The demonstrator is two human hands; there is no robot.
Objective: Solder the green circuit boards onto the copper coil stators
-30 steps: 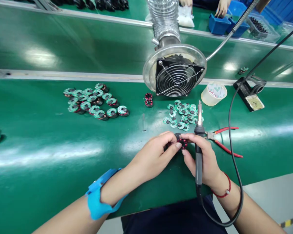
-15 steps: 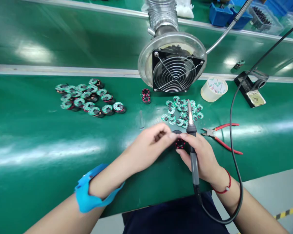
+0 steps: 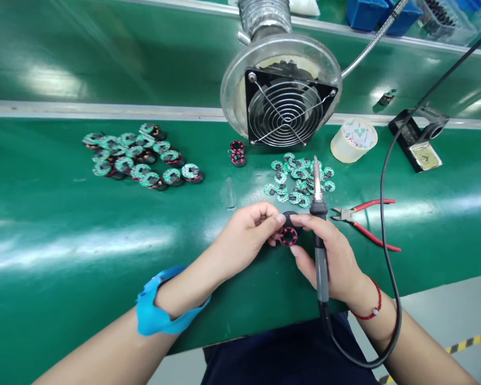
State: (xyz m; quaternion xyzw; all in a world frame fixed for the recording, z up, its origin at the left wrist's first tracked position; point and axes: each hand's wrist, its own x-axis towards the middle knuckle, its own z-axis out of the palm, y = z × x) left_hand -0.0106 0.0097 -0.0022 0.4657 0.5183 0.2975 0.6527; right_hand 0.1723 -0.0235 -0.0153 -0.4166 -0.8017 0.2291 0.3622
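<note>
A small black-and-pink motor stator (image 3: 288, 237) is at the fingertips of both hands, just in front of a black round piece (image 3: 291, 217). My left hand (image 3: 253, 235), with a blue strap on its wrist, is closed, its fingertips at the stator's left edge. The soldering iron (image 3: 320, 256) lies across my right hand (image 3: 336, 251), tip pointing up and away. My right thumb and index finger are spread around the stator's right side. Beyond the fingers lies a cluster of green ring-shaped circuit boards (image 3: 300, 174).
Several stators topped with green boards (image 3: 142, 155) stand at the left; two bare stators (image 3: 237, 153) stand mid-table. A fume extractor fan (image 3: 287, 109) hangs above. Cutting pliers (image 3: 348, 215), a tape roll (image 3: 353, 141) and an iron stand (image 3: 414, 141) sit right. The iron's cable (image 3: 380, 214) loops past my right arm.
The stator has shifted slightly left and is less covered by the fingers. My right index finger has come away from my left thumb. The camera view has moved a little.
</note>
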